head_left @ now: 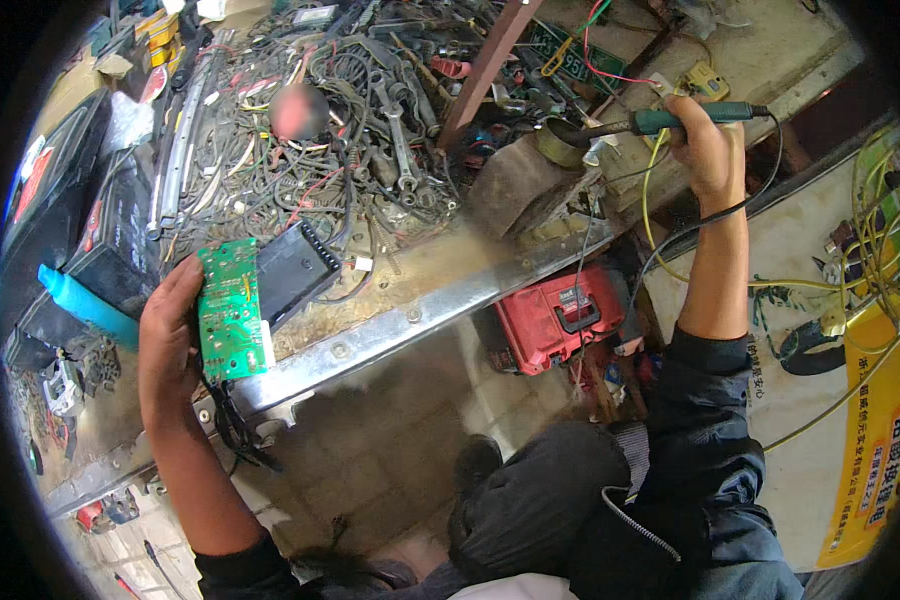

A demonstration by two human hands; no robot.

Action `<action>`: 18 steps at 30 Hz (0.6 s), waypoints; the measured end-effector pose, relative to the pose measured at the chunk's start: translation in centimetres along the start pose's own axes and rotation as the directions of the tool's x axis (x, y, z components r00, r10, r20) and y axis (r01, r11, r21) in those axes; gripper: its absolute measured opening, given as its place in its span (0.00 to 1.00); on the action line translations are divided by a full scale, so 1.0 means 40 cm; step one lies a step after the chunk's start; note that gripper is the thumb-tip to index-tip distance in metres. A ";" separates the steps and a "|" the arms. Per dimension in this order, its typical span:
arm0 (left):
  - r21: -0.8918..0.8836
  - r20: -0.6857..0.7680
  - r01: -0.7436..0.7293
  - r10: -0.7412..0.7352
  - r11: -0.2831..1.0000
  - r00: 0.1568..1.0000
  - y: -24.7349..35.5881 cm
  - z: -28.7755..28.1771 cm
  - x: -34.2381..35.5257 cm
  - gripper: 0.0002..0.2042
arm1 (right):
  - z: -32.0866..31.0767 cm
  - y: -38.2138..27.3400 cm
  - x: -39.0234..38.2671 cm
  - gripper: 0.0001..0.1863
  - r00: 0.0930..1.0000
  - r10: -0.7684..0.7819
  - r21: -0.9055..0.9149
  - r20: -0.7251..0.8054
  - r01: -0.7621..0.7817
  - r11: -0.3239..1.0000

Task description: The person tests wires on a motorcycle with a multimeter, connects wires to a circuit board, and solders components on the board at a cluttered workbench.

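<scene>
My left hand [173, 325] is closed on the left edge of a green circuit board [232, 310], its solder side facing me. Black wires [232, 425] hang below the board. Just behind it a black plastic case [295, 272] lies on the bench. At the upper right my right hand [705, 145] grips the green handle of a soldering iron [655, 120]. The iron points left, and its tip end reaches into a small round tin [562, 143] standing on a brown block [518, 188]. What lies inside the tin is hidden.
A heap of wires, wrenches [398, 140] and scrap covers the bench behind a metal front edge [370, 340]. Dark batteries [120, 225] and a light-blue object [88, 303] stand at left. Below the edge sits a red case [560, 315]. The iron's cord [770, 175] loops past my right forearm.
</scene>
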State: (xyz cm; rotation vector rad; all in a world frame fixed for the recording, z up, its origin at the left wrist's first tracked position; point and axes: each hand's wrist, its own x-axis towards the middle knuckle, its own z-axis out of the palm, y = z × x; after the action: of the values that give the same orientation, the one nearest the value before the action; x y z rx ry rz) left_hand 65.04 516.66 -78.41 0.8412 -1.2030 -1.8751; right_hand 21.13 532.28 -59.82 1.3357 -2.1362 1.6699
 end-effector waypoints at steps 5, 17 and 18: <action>0.075 -0.123 -0.014 0.023 0.997 0.992 -0.013 0.028 0.007 0.17 | -0.056 0.013 0.013 0.13 0.998 0.053 -0.268 0.040 -0.040 0.963; -0.110 -0.011 0.005 -0.006 0.994 1.000 -0.016 0.030 0.010 0.15 | 0.077 -0.074 -0.091 0.15 0.999 -0.016 0.436 -0.036 0.031 0.899; -0.108 -0.021 0.007 -0.009 0.994 1.000 -0.015 0.034 0.013 0.15 | 0.173 -0.139 -0.165 0.15 0.999 0.027 0.495 -0.019 -0.014 0.869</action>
State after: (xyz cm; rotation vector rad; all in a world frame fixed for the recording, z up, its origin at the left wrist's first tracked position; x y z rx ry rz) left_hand 63.51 517.01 -78.57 0.8062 -1.0759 -1.9146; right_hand 31.73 530.20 -62.21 1.3895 -1.7710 2.3391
